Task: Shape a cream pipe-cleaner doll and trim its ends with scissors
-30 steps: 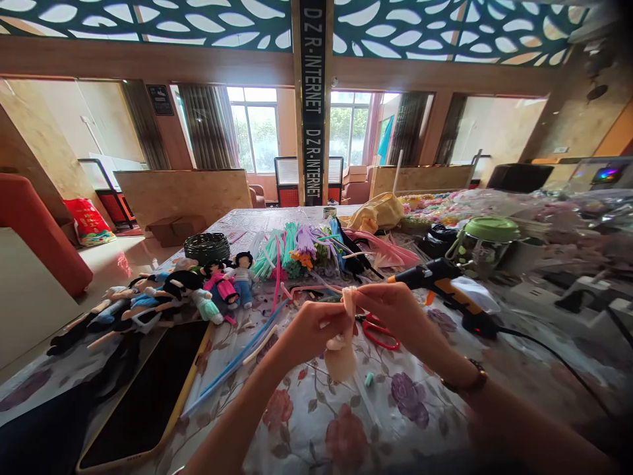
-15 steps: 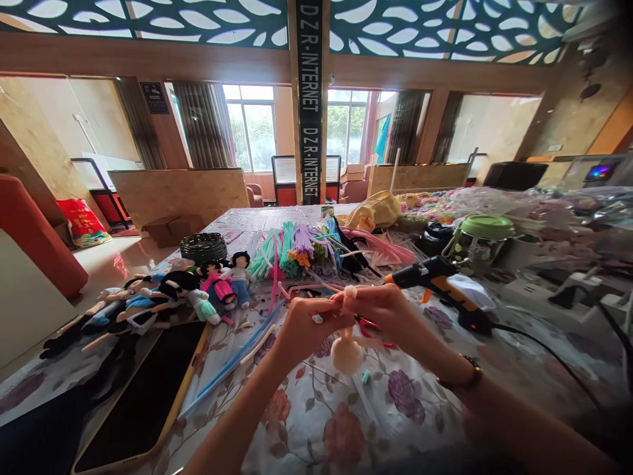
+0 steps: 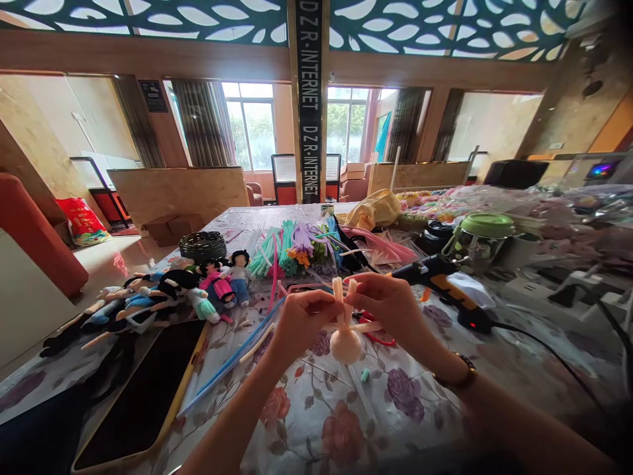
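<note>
Both my hands are raised over the flowered tablecloth (image 3: 346, 422) and hold one pale peach pipe-cleaner figure (image 3: 345, 343). Its round ball hangs below my fingers and two thin ends stick up between them. My left hand (image 3: 301, 320) pinches the left end. My right hand (image 3: 388, 303) pinches the right end, with a watch on its wrist. Red-handled scissors (image 3: 378, 336) lie on the cloth just behind the figure.
A black and orange glue gun (image 3: 440, 280) with a cable lies right of my hands. Several small dolls (image 3: 198, 290) lie at the left, a phone (image 3: 143, 396) in front of them. Coloured pipe cleaners (image 3: 301, 247) and a green-lidded jar (image 3: 482, 241) stand further back.
The peach figure was turned and twisted between my fingers; its two thin ends now stick up above my hands and the ball hangs a little higher.
</note>
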Demonstrator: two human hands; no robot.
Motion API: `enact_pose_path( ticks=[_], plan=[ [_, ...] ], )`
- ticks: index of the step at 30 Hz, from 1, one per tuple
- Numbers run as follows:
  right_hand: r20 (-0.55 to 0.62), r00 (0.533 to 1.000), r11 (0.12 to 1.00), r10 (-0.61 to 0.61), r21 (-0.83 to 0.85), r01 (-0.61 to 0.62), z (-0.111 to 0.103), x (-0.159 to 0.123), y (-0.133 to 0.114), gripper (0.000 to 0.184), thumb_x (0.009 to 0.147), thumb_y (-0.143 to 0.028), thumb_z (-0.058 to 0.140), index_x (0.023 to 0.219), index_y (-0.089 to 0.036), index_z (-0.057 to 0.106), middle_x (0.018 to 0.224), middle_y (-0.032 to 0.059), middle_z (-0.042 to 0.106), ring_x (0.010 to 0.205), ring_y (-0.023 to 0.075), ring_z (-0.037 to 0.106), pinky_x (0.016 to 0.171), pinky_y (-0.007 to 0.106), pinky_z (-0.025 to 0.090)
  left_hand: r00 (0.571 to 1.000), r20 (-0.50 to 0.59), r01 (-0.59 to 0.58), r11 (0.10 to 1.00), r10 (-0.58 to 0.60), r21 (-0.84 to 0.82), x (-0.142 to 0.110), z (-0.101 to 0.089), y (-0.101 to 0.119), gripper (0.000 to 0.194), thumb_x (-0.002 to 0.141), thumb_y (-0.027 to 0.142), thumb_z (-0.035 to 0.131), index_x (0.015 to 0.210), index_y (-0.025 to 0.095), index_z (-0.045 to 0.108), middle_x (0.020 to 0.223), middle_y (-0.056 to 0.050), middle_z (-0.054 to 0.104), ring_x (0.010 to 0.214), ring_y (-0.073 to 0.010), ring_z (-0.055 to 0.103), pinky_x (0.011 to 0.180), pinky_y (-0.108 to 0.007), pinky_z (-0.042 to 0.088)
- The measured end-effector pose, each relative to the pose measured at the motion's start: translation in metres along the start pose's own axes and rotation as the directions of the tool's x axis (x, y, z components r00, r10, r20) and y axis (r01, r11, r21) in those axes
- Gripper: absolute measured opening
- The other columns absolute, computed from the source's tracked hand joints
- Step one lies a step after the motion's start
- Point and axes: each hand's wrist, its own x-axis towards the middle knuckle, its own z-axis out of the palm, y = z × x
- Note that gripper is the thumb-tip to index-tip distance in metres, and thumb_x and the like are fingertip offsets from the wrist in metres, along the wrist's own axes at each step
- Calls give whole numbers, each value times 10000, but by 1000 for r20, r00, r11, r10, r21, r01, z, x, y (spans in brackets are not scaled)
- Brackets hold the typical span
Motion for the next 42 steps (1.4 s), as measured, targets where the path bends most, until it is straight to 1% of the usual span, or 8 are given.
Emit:
enact_pose_path(
  ticks=[6, 14, 22, 26, 31, 35, 39, 42],
  plan=[
    [-55, 998, 1000, -5, -4, 5, 2, -4, -5, 103, 588, -256, 729, 595, -189, 651, 559, -17, 658, 526, 119, 592, 493, 219, 458, 1000, -13, 16, 1000, -16, 15, 0, 1, -4, 26, 584, 154, 670, 585, 145, 694, 563, -2, 674, 524, -121, 605, 511, -200, 482],
    [-55, 998, 1000, -27, 3, 27, 5, -5, -4, 47, 604, -230, 720, 618, -200, 686, 581, -28, 682, 551, 114, 620, 532, 204, 494, 1000, 17, -21, 999, 20, 30, -3, 1, -7, 83, 635, 130, 636, 631, 156, 714, 587, 1, 692, 558, -134, 641, 540, -201, 504],
    [1, 982, 976, -187, -114, 186, 5, -9, -1, 94, 705, -301, 703, 712, -211, 729, 720, 9, 674, 624, 114, 594, 539, 217, 484, 953, 160, -296, 896, 256, 332, -3, -4, -8, 232, 817, 287, 567, 750, 134, 727, 668, -41, 680, 603, -140, 595, 548, -216, 452],
    [1, 986, 986, -165, -9, 165, 7, -10, -4, 100, 711, -314, 704, 686, -222, 735, 765, 11, 662, 622, 103, 576, 536, 220, 496, 917, 204, -397, 839, 344, 371, -4, -2, -5, 240, 852, 279, 538, 766, 133, 708, 693, -36, 651, 619, -122, 563, 581, -212, 435],
    [13, 991, 990, -133, 55, 132, 8, -10, -8, 150, 706, -354, 708, 666, -213, 740, 809, 23, 651, 594, 95, 565, 518, 226, 511, 921, 232, -376, 870, 313, 320, -6, 0, -2, 233, 868, 278, 516, 806, 141, 695, 711, -27, 635, 632, -119, 550, 584, -210, 424],
    [83, 992, 993, -90, 86, 83, 3, -8, -11, 168, 704, -369, 710, 719, -205, 743, 904, 24, 634, 494, 39, 492, 439, 202, 447, 928, 262, -340, 890, 265, 304, -6, 1, -2, 268, 877, 296, 493, 811, 121, 685, 747, -49, 627, 679, -140, 556, 600, -224, 428],
    [124, 991, 999, -43, 15, 42, -4, -5, -11, 224, 706, -395, 699, 766, -184, 742, 685, -3, 623, 438, 36, 426, 395, 192, 374, 919, 260, -374, 864, 296, 338, -6, 2, -1, 267, 876, 283, 493, 768, 114, 669, 713, -36, 589, 666, -125, 519, 619, -217, 407],
    [62, 996, 996, -65, -58, 69, -7, -4, -9, 289, 683, -376, 719, 912, -202, 741, 605, -12, 636, 479, 78, 497, 441, 210, 428, 917, 270, -375, 866, 293, 332, -7, 2, -1, 290, 881, 304, 480, 735, 122, 653, 667, -18, 540, 613, -105, 468, 564, -202, 379]
  ],
)
